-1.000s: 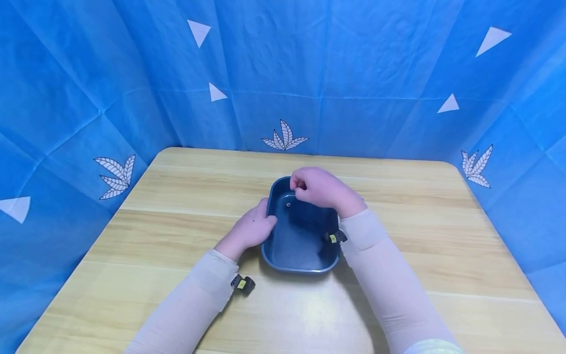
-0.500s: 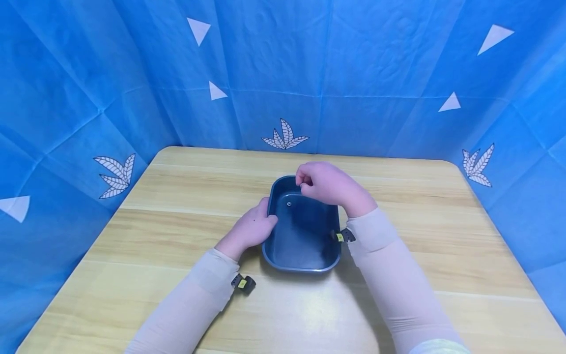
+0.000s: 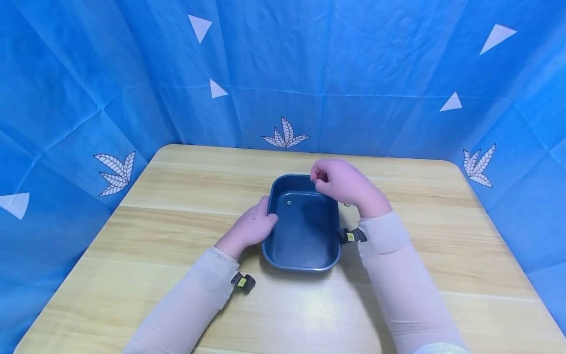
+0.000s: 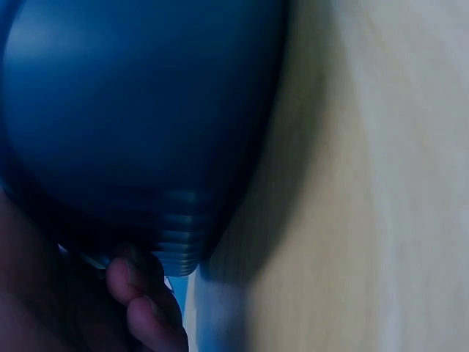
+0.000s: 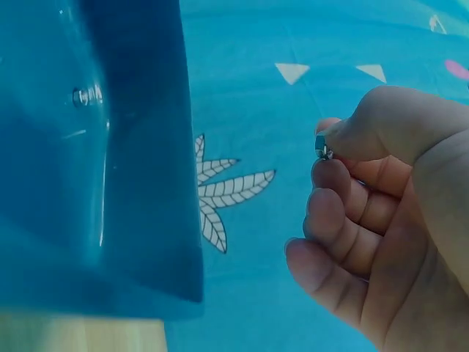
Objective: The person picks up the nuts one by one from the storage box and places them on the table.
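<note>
A dark blue rectangular bin [image 3: 302,241] is in the middle of the wooden table. My left hand [image 3: 247,226] grips its left side, thumb over the rim and fingers around the outside; the curled fingertips [image 4: 150,323] show beneath the wall in the left wrist view. Inside the bin, near the far left corner, lies a small metal nut [image 3: 289,202], also visible in the right wrist view. My right hand [image 3: 342,184] is above the bin's far right corner. Between thumb and forefinger it pinches another small metal nut [image 5: 322,145], hidden in the head view.
Small ring-shaped metal pieces [image 3: 347,204] lie on the table right of the bin, partly covered by my right wrist. The wooden table [image 3: 177,187] has rounded far corners. A blue curtain [image 3: 371,59] with white triangles and leaf prints surrounds its far side and both flanks.
My right hand has moved right, from over the bin's far middle to its far right corner, uncovering small ring-shaped pieces on the table. My left hand and the bin have stayed put.
</note>
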Motion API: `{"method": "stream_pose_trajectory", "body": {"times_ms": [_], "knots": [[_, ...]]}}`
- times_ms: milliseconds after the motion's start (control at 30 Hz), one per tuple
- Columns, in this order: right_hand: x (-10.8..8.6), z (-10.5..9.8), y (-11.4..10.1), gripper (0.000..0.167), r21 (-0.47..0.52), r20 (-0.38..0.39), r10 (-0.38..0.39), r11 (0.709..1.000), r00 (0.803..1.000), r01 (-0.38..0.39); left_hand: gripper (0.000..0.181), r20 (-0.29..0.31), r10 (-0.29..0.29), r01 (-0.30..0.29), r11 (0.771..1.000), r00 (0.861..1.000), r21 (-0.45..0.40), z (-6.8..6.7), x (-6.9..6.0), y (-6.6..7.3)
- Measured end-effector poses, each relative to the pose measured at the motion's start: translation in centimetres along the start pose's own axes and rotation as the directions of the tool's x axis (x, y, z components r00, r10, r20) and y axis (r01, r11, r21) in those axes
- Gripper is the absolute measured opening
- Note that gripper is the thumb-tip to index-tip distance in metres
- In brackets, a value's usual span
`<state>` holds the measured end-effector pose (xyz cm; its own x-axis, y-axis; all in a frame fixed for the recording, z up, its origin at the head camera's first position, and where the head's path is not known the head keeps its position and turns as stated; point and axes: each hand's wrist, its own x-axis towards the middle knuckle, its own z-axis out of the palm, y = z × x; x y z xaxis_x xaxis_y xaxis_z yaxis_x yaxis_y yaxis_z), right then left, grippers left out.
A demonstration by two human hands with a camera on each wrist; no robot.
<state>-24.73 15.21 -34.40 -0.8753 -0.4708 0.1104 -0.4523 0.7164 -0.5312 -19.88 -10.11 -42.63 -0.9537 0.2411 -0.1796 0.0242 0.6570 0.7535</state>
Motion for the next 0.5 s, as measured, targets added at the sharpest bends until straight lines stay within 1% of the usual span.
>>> {"method": "stream_pose_trajectory", "body": {"times_ms": [200,333,500], "knots": [[-0.8,-0.2,1.4,0.011,0.046,-0.030,0.032,0.998,0.999,-0.031,0.056,0.004,0.005,-0.005,1.000,1.000,-0.004,0.0,0.0,0.0],[-1.2,-0.4,2.4,0.011,0.032,-0.056,0.031,0.999,0.998,-0.029,0.056,0.003,0.008,-0.008,1.000,1.000,-0.002,0.1,0.1,-0.1],[-1.9,-0.5,3.9,0.012,0.031,-0.081,0.062,0.998,0.995,-0.059,0.055,0.002,0.006,-0.006,1.000,1.000,-0.005,0.1,0.1,-0.1]]}}
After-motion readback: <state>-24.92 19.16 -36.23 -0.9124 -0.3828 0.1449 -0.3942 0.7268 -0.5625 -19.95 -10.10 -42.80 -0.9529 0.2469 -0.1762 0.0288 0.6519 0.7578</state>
